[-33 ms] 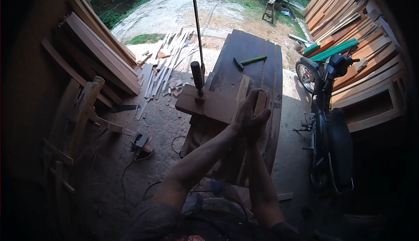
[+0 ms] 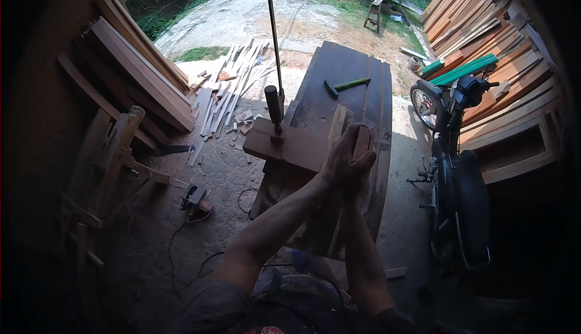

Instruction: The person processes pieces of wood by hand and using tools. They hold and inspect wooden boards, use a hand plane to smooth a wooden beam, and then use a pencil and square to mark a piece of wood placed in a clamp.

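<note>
Block [image 2: 362,143] | long axis forward | left grip [image 2: 341,154] wrapped round it | right grip [image 2: 356,180]: can't tell

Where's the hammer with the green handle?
In the head view, the hammer lies toward the far end of the dark workbench, beyond and right of the upright brown handle.
</note>
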Demonstrator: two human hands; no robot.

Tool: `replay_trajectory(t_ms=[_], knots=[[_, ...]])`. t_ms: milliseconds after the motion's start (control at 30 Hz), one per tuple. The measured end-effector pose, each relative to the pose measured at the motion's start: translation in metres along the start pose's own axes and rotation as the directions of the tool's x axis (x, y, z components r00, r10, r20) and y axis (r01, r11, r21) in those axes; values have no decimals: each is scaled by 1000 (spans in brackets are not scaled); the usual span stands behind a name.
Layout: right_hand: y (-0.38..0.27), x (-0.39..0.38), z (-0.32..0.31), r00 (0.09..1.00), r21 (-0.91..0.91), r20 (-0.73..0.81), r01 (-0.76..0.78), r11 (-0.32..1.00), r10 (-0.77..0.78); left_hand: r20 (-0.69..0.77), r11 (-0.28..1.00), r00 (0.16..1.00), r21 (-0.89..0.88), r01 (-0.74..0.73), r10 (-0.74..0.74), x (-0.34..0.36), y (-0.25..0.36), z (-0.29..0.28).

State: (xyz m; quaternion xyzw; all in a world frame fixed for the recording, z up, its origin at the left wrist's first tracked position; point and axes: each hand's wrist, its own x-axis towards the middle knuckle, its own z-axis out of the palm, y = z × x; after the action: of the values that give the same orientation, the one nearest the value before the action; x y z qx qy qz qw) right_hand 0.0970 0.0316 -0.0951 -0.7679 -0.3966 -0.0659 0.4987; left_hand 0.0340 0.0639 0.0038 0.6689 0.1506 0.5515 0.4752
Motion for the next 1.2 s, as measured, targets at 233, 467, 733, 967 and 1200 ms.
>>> replay_trajectory(t_ms=[233,467,733,967,1200], knots=[[-1,14,6,1000,1,23,-9,1000,9,-10,1000,1000,29,-8,8,11,-10,2],[1,26,13,999,-7,43,-26,1000,26,-12,1000,1000,25,12,-12,20,-17,2],[-5,39,17,995,-17,77,-55,998,56,-38,998,999,58,-16,18,32,-26,4],[35,43,38,998,111,-17,56,992,-54,-27,999,1000,51,17,-15,40,-32,7],[0,57,36,1000,-70,14,-25,997,26,-42,998,999,58,2,1,47,-39,4]])
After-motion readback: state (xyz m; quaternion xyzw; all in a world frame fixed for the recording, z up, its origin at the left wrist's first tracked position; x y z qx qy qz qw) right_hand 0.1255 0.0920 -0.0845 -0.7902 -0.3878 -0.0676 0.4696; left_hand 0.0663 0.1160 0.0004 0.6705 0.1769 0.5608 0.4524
